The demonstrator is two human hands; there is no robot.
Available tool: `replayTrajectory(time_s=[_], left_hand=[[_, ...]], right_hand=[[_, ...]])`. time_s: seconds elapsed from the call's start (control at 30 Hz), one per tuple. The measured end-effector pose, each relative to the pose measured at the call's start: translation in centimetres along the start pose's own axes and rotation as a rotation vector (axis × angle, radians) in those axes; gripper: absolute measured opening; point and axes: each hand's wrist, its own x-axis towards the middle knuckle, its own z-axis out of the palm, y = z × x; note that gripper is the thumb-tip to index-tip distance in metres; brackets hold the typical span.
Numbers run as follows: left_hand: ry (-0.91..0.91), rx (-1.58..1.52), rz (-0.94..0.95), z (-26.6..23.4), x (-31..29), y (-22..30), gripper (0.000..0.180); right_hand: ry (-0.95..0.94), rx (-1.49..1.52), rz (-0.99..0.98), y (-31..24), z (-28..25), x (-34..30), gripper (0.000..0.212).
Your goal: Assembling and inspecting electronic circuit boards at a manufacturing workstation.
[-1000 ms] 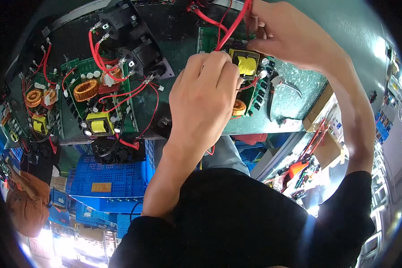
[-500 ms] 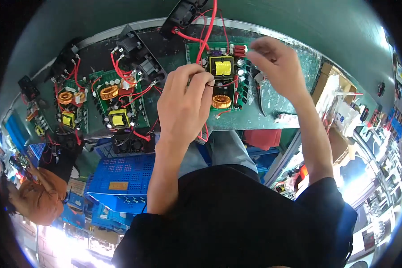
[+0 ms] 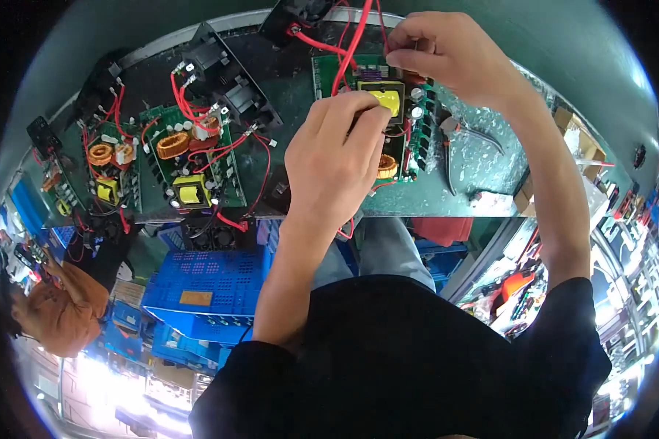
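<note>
Grn bench [image 3: 483, 164], L hand [image 3: 337, 155] curled over PCB [image 3: 404, 132], R hand [image 3: 454, 60] loosely curled, holds unclear.

Reaches over the near edge of the table [image 3: 501, 175]; curls left hand [image 3: 337, 143] knuckles-up, with fingers bent; extends right hand [image 3: 447, 55] toward the far edge, with thumb and forefinger tips close together.
</note>
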Motion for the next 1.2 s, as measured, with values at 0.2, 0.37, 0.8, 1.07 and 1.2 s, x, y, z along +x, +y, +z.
replayTrajectory(time_s=[0.2, 0.37, 0.8, 1.07, 1.2], left_hand=[[0.027, -0.027, -0.021, 0.2, 0.0, -0.3, 0.021], [0.039, -0.028, -0.033, 0.4, -0.3, -0.4, 0.019], [0.021, -0.049, -0.057, 0.3, -0.2, -0.4, 0.019], [-0.014, -0.114, -0.096, 0.0, 0.0, -0.3, 0.027], [0.034, -0.070, -0.037, 0.5, -0.1, -0.7, 0.022]], right_hand=[[-0.183, -0.137, -0.129, -0.6, -1.0, 0.9, 0.016], [-0.190, -0.128, -0.081, -0.6, -1.1, 0.6, 0.015], [-0.071, -0.376, -0.398, -0.1, -0.3, 0.1, 0.012], [-0.048, -0.424, -0.372, -0.5, -0.3, 0.0, 0.009], [-0.066, -0.416, -0.265, -1.7, -0.2, 0.3, 0.009]])
